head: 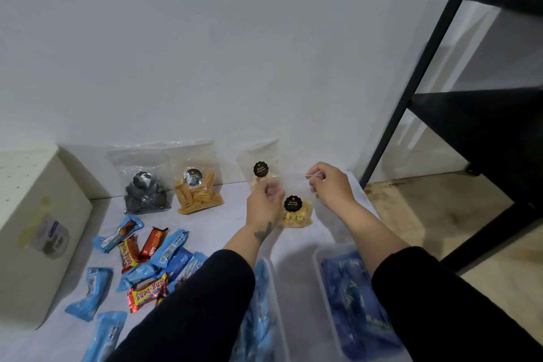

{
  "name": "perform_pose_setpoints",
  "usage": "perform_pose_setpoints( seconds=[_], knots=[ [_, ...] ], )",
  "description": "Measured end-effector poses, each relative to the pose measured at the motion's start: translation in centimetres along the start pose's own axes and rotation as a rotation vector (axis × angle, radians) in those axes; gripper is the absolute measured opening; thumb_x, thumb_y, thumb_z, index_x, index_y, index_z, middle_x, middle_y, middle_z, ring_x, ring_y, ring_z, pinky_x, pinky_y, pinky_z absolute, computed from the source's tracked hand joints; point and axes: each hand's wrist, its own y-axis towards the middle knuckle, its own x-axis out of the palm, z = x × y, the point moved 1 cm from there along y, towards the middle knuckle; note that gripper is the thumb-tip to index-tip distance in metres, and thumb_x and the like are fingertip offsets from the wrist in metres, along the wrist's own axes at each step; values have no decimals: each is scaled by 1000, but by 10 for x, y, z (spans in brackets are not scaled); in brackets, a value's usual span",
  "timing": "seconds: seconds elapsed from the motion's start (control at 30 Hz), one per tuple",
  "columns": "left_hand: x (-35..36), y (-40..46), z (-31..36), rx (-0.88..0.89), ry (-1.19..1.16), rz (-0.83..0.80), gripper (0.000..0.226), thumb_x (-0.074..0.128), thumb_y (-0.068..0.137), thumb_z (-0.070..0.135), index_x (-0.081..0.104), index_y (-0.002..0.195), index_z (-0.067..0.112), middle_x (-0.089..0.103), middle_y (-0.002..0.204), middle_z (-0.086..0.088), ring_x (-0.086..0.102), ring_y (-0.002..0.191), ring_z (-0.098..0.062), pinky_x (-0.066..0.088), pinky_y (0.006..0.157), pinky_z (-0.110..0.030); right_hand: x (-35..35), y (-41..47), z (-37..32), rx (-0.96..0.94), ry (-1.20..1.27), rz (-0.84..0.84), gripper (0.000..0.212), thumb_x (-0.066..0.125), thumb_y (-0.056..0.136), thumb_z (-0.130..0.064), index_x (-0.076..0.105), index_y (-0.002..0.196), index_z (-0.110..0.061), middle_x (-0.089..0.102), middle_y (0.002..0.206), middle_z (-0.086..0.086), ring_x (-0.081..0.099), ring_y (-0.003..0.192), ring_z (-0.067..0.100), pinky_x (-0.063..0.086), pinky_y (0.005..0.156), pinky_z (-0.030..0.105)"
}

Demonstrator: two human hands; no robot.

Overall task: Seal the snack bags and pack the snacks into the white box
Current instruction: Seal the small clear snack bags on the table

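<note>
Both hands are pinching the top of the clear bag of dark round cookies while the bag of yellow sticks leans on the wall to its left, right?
Not quite. The head view shows the left hand and right hand pinching the top of the clear bag of pale yellow nuts. The bag of dark round cookies leans untouched against the wall, beside the bag of yellow sticks.

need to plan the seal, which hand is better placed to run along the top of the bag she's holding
Right hand: its fingertips already pinch the bag by its top edge; the left hand steadies the side.

White cloth [235, 229], snack bags [197, 188], wrapped bars [147, 255]
</note>
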Motion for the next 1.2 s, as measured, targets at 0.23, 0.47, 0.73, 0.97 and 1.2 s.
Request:
perform_pose_setpoints(
  seconds=[0.23,0.47,0.73,0.97,1.2],
  knots=[
    [-4,56,-12,-199,-1,271,52,61,90,19,40,135,4,49,135,-11,48,123,-26,41,103,-31,-5,52,-2,-7,-72,59,28,37,92,-1,59,85,-16,60,87,-6,55,83,18,47,78,29],
    [-13,92,-23,-271,-81,303,36,59,92,25,52,122,7,57,111,-2,54,96,-19,38,81,-25,9,83,2,31,-101,108,27,41,92,0,60,102,-17,61,100,3,54,80,18,41,62,24],
    [-22,86,-24,-184,-20,323,7,44,97,15,50,93,13,53,80,2,49,73,-15,34,73,-27,21,76,-16,-53,-362,141,46,43,84,7,52,119,-22,43,125,4,46,111,24,44,78,31],
    [-49,51,-34,-130,29,369,11,38,99,14,45,91,14,52,83,2,53,83,-20,36,74,-28,59,50,-54,-333,-332,-53,36,51,91,-6,56,125,-18,52,129,2,47,119,19,40,95,27],
    [-79,19,-40,-98,-48,272,10,44,98,22,50,96,14,54,86,2,55,86,-19,44,78,-30,80,20,-67,-280,-218,-190,13,60,88,-10,73,91,-12,72,93,4,65,88,18,52,83,29]
  ],
)
